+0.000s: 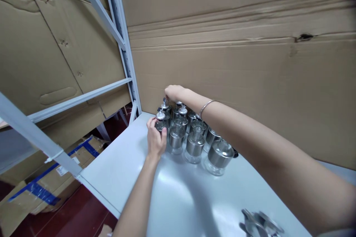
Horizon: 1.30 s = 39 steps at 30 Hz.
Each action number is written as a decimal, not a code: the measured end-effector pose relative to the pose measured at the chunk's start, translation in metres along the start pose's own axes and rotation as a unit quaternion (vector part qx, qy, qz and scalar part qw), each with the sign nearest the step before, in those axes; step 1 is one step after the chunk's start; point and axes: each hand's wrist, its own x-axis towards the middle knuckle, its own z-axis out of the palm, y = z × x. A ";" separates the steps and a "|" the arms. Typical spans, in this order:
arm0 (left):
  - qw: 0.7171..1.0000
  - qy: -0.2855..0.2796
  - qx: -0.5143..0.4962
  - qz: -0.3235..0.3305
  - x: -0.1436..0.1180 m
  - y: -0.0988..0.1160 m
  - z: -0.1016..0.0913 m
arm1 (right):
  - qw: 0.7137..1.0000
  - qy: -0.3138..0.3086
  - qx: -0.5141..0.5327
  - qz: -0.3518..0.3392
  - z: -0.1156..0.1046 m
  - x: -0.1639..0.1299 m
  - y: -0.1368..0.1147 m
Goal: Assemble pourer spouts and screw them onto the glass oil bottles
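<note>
**Left hand (156, 139) around a bottle (160, 126), right hand (175, 92) over the far side of the group**

From my head camera I see bottles (195, 145) standing upright, packed close together on the far part of a pale shelf (130, 155). My left hand grasps the bottle at the group's near left corner, thumb on its right side and fingers on its left; a silver cap (160, 115) with a dark tip sits on top.

My right hand reaches across the group to its far left, bent down above the farthest caps (165, 105). I cannot tell whether it grips anything, because its fingertips are hidden. A thin bracelet (205, 107) circles that wrist, and the right forearm (258, 133) covers part of the group.

To the right of my left hand, 3 bottles line the near edge of the group, glass with metal bands around them; the rightmost stands nearest to me. At the near right of the shelf lie loose metal parts (260, 224), too blurred for me to identify.

Cardboard (236, 77) rises along the far side. A metal post (126, 44) stands at the far left corner, and lower on the left a box (66, 168) with blue tape (41, 191) sits over the dark red floor (73, 214).
</note>
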 end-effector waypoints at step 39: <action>0.991 -0.001 0.039 -0.126 0.012 0.009 -0.048 | 0.951 0.248 0.030 -0.181 0.026 -0.117 -0.079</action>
